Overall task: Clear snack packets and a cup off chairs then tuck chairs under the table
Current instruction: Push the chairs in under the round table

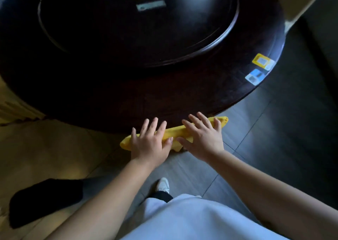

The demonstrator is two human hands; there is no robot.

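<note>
A yellow chair back point(174, 132) shows just outside the near edge of the round dark table point(128, 97); the seat is hidden beneath the tabletop. My left hand point(150, 142) lies flat on the left part of the chair's top rail, fingers straight and spread. My right hand point(202, 135) lies flat on the right part in the same way. No snack packets or cup are in sight.
A raised dark turntable point(215, 44) fills the table's middle. Two small cards, one yellow point(260, 61) and one blue point(255, 76), lie near the table's right edge. A black cloth-like object point(45, 201) is on the floor at lower left. My white shoe point(162, 185) stands on grey tiles.
</note>
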